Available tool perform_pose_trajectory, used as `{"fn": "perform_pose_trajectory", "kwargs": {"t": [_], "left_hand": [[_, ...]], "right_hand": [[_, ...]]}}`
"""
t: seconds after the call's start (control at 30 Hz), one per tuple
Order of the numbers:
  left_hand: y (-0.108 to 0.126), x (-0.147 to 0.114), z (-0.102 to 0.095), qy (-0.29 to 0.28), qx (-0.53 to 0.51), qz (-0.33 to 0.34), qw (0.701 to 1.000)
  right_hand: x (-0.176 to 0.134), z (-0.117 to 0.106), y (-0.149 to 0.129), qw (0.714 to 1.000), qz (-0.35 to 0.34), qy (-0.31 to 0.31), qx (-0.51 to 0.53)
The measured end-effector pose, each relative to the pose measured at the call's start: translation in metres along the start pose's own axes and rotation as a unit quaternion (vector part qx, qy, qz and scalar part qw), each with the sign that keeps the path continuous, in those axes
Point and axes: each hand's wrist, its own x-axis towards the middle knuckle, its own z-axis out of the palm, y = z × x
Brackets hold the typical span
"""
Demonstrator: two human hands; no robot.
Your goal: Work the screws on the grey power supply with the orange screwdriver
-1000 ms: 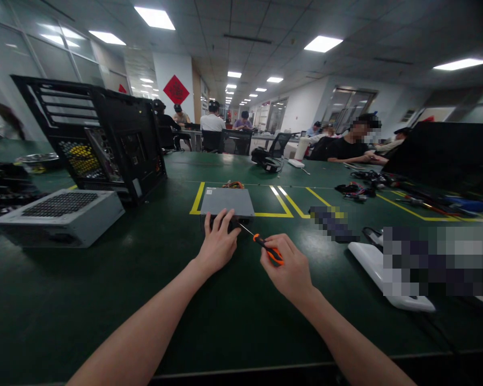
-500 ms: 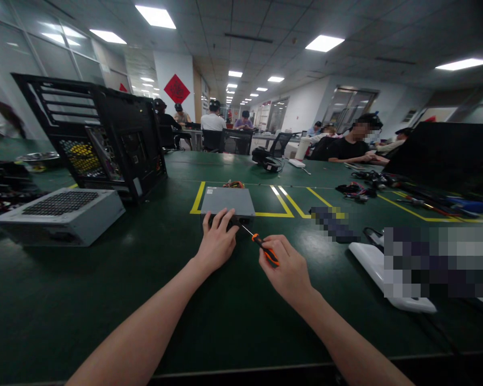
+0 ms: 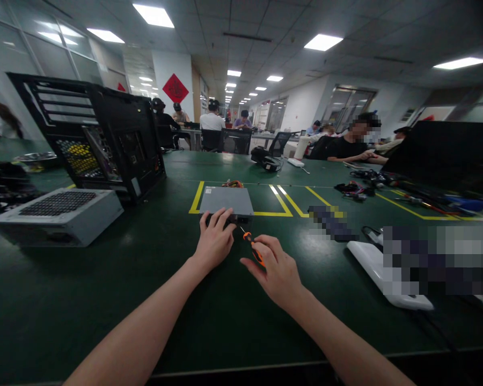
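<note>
r. hand (image 3: pixel 274 266), thumb out, curls fingers round orange-black screwdriver (image 3: pixel 253 249) nr front of grey box (image 3: pixel 227 200) on green table (image 3: pixel 173 327); l. hand (image 3: pixel 214 238) rests spread fingers on box. black pc case (image 3: pixel 123 136) to box's left, wires (image 3: pixel 233 184) just behind box, seated person (image 3: pixel 346 146) well beyond box, to its right.

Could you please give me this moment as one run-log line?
left hand: on gray power supply, near edge | right hand: touching orange-black screwdriver, thumb apart | screwdriver: pointing toward power supply
</note>
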Motion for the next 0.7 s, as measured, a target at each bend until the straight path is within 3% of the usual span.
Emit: {"fn": "perform_pose_trajectory", "kwargs": {"t": [0.17,0.33,0.5,0.7], "left_hand": [[-0.0007,0.0007,0.0002,0.016,-0.007,-0.022,1.0],[-0.0024,0.0014,-0.0008,0.018,-0.006,-0.016,1.0],[-0.0042,0.0016,-0.0005,0.021,-0.011,-0.013,1.0],[-0.0048,0.0018,0.0,0.027,-0.013,-0.014,0.999]], "right_hand": [[0.0011,-0.0017,0.0002,0.999,-0.02,0.003,0.037],[-0.0017,0.0001,0.0023,0.999,0.029,-0.018,0.039],[-0.0025,0.0025,0.0041,0.998,0.023,0.001,0.055],[-0.0007,-0.0006,0.003,0.997,0.053,-0.024,0.052]]}}
